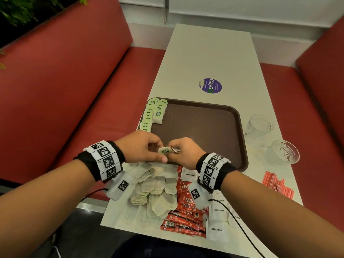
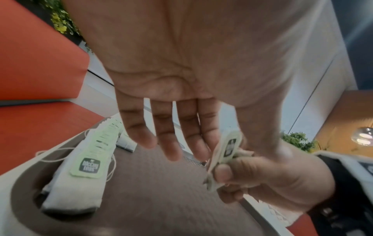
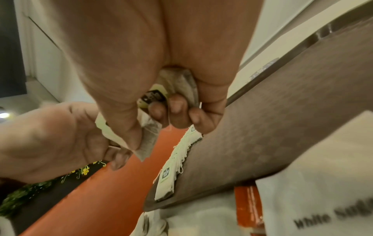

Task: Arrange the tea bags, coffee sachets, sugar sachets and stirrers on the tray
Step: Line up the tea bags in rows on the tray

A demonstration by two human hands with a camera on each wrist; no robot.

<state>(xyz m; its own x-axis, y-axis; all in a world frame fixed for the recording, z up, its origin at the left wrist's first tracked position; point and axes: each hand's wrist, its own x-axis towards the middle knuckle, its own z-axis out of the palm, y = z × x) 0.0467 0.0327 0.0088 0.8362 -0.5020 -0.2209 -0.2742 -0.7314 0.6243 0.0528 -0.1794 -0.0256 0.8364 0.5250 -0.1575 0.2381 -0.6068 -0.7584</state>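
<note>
Waiting nearest are the loose tea bags (image 1: 154, 190), coffee sachets (image 1: 186, 207) and sugar sachets (image 1: 216, 229). Above them, right hand (image 1: 183, 152) and left hand (image 1: 143, 146) together pinch one tea bag (image 1: 164, 151). It likely goes next beside the rows (image 1: 152, 113) on the tray (image 1: 240, 127).

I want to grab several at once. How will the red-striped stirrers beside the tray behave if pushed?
The stirrers look thin and light, so they would probably scatter. Lying loose near the table edge, some might slide off.

A café or canteen booth: red padded benches (image 1: 74, 75) flank a narrow white table (image 1: 210, 53) bearing a brown serving tray (image 1: 240, 127).
</note>
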